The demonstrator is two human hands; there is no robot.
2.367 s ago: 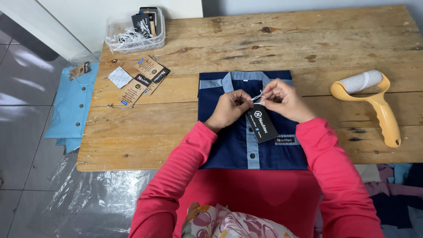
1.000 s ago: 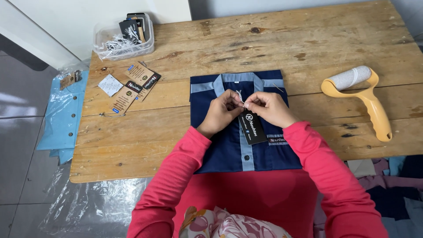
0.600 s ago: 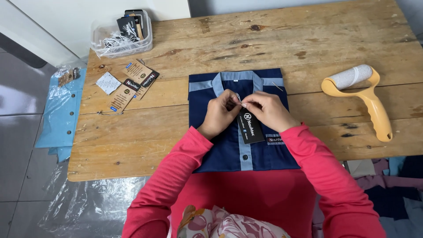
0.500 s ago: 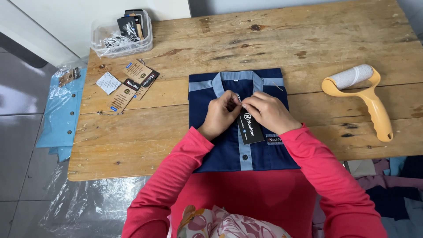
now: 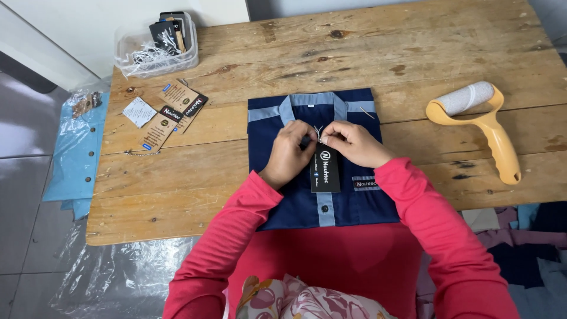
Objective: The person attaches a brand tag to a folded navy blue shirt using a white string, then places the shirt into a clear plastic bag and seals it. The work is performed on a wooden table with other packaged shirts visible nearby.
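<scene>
Here, a folded navy shirt [image 5: 322, 177] with pale blue collar and placket lies flat at the near middle of the wooden bench [image 5: 354, 47], collar away from the person; both hands meet just below the collar, over the placket. The left hand [image 5: 289, 152] is curled, its fingertips pinched on a thin white string [image 5: 318, 131]; the right hand [image 5: 354, 143] is likewise curled, thumb and forefinger pinched on the same string where it joins a black hang tag [image 5: 325, 170]; the tag lies on the shirt front, just below the two hands. Both arms wear red sleeves. To the right, well apart from the shirt, a yellow-handled lint roller [image 5: 481, 121] rests on the bench; to the left lie several loose paper tags [image 5: 171, 112], brown, black and white; at the far left corner stands a clear plastic container [image 5: 155, 47] holding more tags and strings. Beside the bench on the left, a light blue garment [image 5: 74, 153] lies on clear plastic sheeting on the floor.
</scene>
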